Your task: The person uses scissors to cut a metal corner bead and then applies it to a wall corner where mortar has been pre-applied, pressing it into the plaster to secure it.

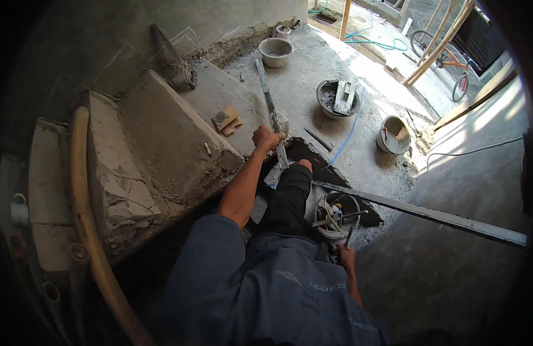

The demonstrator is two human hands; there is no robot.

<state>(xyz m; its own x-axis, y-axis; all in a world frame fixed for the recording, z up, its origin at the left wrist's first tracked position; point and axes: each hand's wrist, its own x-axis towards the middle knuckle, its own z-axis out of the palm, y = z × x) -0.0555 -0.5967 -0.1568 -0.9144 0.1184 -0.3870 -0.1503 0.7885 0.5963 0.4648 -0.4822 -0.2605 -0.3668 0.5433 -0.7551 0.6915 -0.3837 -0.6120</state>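
Observation:
My left hand (267, 138) is closed around a long, mortar-smeared straight bar (266, 92). The bar lies over the edge of the concrete step, its far end pointing toward the wall. Lower down on the right, my right hand (346, 258) is closed beside a bucket (331, 234) that holds several tools and some cord. A thin dark piece (350, 235) rises from that hand along the bucket's side; what it belongs to is hidden. Folded brown cardboard (226, 119) rests on the step left of the bar.
Mortar bowls stand beyond: one by the wall (276, 52), one with a float-like block (337, 99), another at right (393, 135). A handsaw (173, 57) leans at left. Bamboo (82, 179) flanks the steps. A long metal bar (428, 212) crosses right; blue string (348, 138) hangs nearby.

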